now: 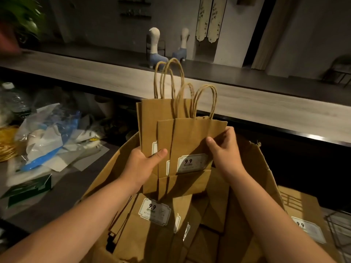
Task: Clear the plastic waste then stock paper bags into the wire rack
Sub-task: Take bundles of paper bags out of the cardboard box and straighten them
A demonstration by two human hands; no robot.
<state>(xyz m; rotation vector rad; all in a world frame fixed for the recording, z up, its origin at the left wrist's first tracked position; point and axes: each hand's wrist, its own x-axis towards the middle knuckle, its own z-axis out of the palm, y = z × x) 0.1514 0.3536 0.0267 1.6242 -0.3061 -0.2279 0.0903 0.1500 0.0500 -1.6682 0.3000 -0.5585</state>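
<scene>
The left hand [143,166] and the right hand [224,149] each grip a small bunch of flat brown paper bags [182,141] with twisted paper handles and white "9.9" labels, held upright over an open cardboard box [252,168] filled with more bags. Thumbs press the front; fingers wrap behind. A wire rack [340,230] shows at the right edge. Crumpled plastic waste [49,137] lies on the dark surface [62,194] to the left. Beyond runs a pale wooden counter [266,109], with two figurines [155,48] behind it.
</scene>
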